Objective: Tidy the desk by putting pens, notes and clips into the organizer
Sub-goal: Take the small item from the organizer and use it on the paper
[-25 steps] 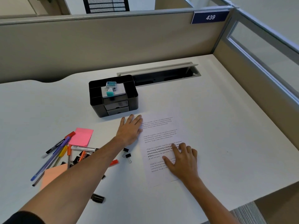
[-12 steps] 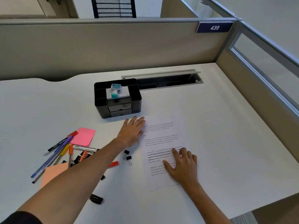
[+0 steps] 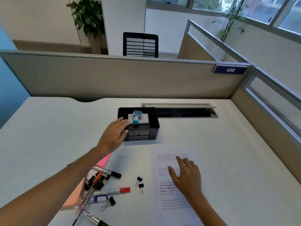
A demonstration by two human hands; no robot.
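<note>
**Fingers at the organizer's left face**

Fingers [image 3: 121, 123] of the left hand [image 3: 114, 136] lie loosely extended and close together against the near-left corner of the organizer [image 3: 153, 126], holding nothing. That hand is plainly the nearer one to it. The right hand [image 3: 187, 176], fingers slightly spread and empty, hovers over or rests on the paper [image 3: 172, 201] on the near right; I cannot tell which. Pens [image 3: 112, 191] and clips [image 3: 140, 183] lie near and left of the paper, well apart from the organizer, their long axes running mostly left to right.
</note>
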